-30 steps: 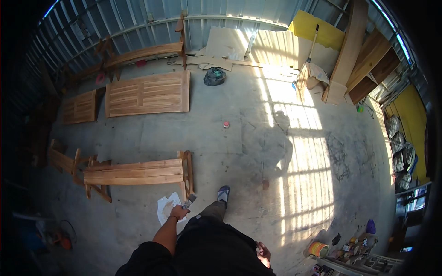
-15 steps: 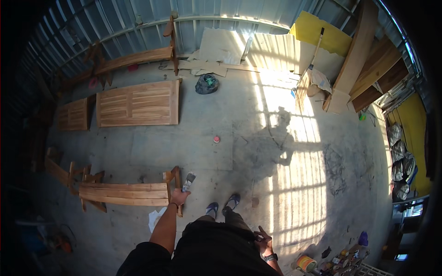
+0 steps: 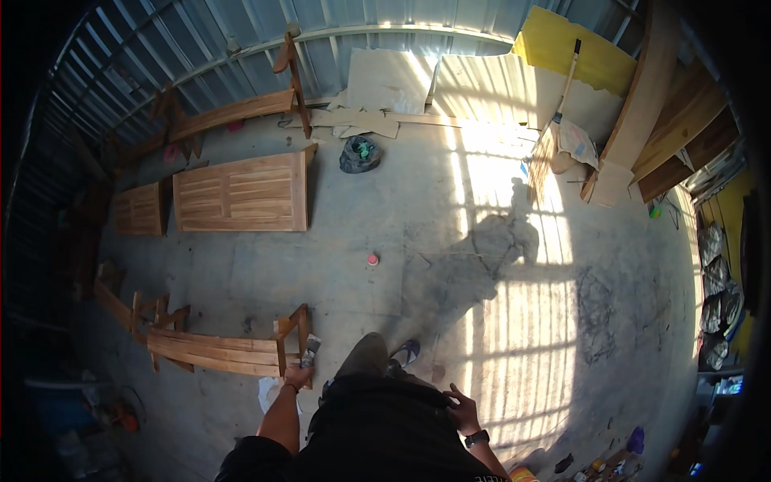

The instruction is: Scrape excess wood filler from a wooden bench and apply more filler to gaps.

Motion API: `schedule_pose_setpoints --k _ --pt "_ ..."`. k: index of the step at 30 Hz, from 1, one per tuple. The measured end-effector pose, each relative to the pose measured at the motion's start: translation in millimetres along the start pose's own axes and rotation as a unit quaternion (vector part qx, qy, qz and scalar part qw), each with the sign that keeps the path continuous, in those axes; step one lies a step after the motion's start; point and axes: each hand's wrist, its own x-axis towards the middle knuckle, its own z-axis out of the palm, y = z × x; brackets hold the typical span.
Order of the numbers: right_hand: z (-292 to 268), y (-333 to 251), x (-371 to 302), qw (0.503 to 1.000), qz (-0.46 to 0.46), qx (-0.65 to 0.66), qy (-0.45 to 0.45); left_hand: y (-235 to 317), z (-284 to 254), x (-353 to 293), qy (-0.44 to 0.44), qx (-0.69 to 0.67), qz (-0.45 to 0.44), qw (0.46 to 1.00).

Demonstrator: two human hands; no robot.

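Observation:
My left hand is closed around what looks like a paintbrush, grey and whitish with a broad end pointing away from me. It is beside the near end frame of a low wooden bench with a slatted seat. Whether the brush touches the wood, I cannot tell. My right hand hangs by my right thigh, fingers apart, holding nothing. White paper lies on the floor under my left forearm.
Wooden panels stand at left, with another bench behind. A small red container and a black bag sit on the floor. A broom leans at far right, near long boards. Clutter lies at lower right.
My left hand and the brush have shifted left and nearer to me, closer to the bench end. One leg has lifted forward in a step. My right hand stays at my side.

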Motion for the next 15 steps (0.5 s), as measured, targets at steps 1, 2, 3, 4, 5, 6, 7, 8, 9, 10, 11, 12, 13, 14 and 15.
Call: schedule_pose_setpoints --k 1,2,3,4,5,6,7,8,9,10,11,12,13,14,15 --pt "-5.6 -8.0 11.7 1.0 0.004 -0.004 -0.008 4.8 4.5 3.6 0.011 -0.016 -0.009 1.0" --pt "-10.2 -10.0 21.0 0.999 0.008 -0.033 -0.007 19.3 4.5 -1.4 0.017 -0.03 -0.016 0.999" --pt "-15.1 -12.1 29.4 0.998 0.014 -0.063 -0.007 37.0 5.6 -3.6 0.014 -0.033 -0.021 0.999" --pt "-20.8 -14.7 37.7 0.996 0.02 -0.092 -0.007 60.5 7.2 -0.4 0.021 -0.018 0.031 0.999" --pt "-27.3 -20.1 44.4 0.995 0.03 -0.097 -0.009 85.3 5.4 -4.9 0.025 -0.004 0.079 0.997" --pt "-37.3 -30.0 52.9 0.992 0.056 -0.114 -0.019 111.8 3.4 -11.2 0.031 0.01 0.08 0.996" --pt "-47.3 -42.8 64.8 0.988 0.081 -0.13 -0.031 130.7 -0.1 -10.7 0.04 0.024 0.081 0.996" --pt "-56.4 -54.8 73.0 0.983 0.106 -0.146 -0.042 137.3 2.5 0.0 0.051 0.024 0.1 0.993" --pt "-69.1 -65.5 80.7 0.989 0.11 -0.048 -0.081 145.3 4.9 12.2 0.062 0.022 0.118 0.991" --pt "-80.9 -72.7 85.6 0.986 0.116 0.052 -0.111 161.5 4.6 18.8 0.055 0.016 0.111 0.992" --pt "-86.5 -78.7 91.3 0.986 0.123 0.045 -0.107 186.9 -0.7 23.7 0.03 -0.014 0.094 0.995" --pt "-89.3 -87.4 100.5 0.987 0.124 0.032 -0.092 203.8 -6.6 30.2 0.008 -0.044 0.073 0.996" --pt "-91.7 -95.9 109.9 0.989 0.125 0.018 -0.078 213.1 -5.1 42.9 0.002 -0.049 0.066 0.997" --pt "-93.3 -105.3 120.8 0.989 0.128 0.003 -0.07 216.9 -0.7 57.2 0.007 -0.068 0.063 0.996" --pt "-102.8 -104.3 134.3 0.99 0.122 -0.047 -0.05 227.3 1.7 65.0 0.008 -0.084 0.066 0.994"
